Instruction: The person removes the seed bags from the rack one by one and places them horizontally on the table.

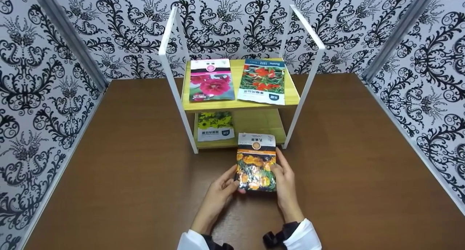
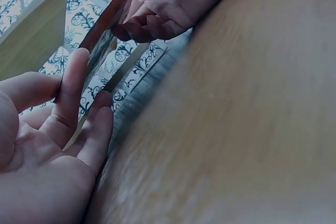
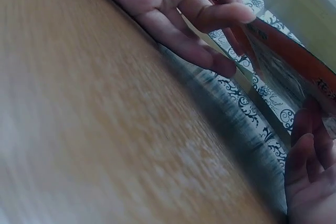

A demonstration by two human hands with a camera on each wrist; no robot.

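Note:
Between both hands is a seed packet point(image 1: 256, 166) with orange flowers and a dark band, held just in front of the lower shelf. My left hand point(image 1: 219, 192) pinches its lower left edge, thumb on the front. On the right edge, my right hand point(image 1: 285, 181) grips it with the thumb over the printed face. In the left wrist view the packet point(image 2: 102, 35) appears nearly edge-on above the table, with the left fingers point(image 2: 73, 82) at its near edge. The right wrist view shows the packet point(image 3: 289, 56) tilted, its back toward the camera.
A white-framed shelf rack point(image 1: 170, 72) with wooden boards stands ahead. Its upper board carries a pink-flower packet point(image 1: 212, 81) and a red-flower packet point(image 1: 262, 81). A yellow-flower packet point(image 1: 215, 126) lies at the lower left. Patterned walls point(image 1: 43, 53) enclose the brown table point(image 1: 138, 177).

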